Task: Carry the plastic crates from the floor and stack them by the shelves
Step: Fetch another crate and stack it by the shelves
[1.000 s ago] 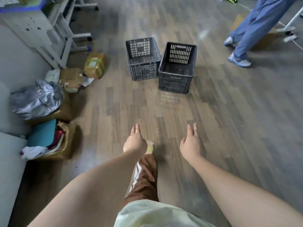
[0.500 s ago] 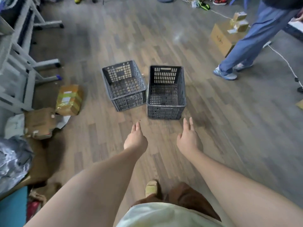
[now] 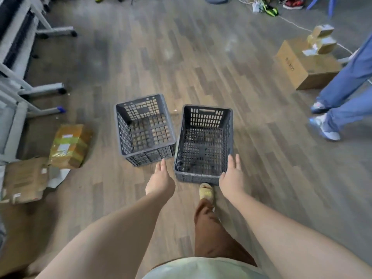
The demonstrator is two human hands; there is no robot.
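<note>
Floor: grey-brown wood planks (image 3: 201, 57) with two dark grey crates standing side by side in the middle.
Left crate (image 3: 144, 128): stands at a slant, touching the right crate at its near corner.
Right crate (image 3: 204, 143): right in front of the person's foot (image 3: 205, 191).
Change: half a second ago both crates were farther off; now they are close, and the hands reach the right crate's near end.
Left hand (image 3: 160, 182): fingers straight and together, holding nothing, just left of the right crate's near corner.
Right hand (image 3: 231, 178): fingers straight, holding nothing, at the right crate's near right corner; cannot tell if it touches.
Writing: dark letters on the big box (image 3: 306, 67) at the right, too small to read; white labels on the taped parcel (image 3: 69, 144) at the left, also too blurry.
Cut off: another person's blue legs (image 3: 346, 93) at the right edge; grey frame (image 3: 22, 77) at the left edge.
</note>
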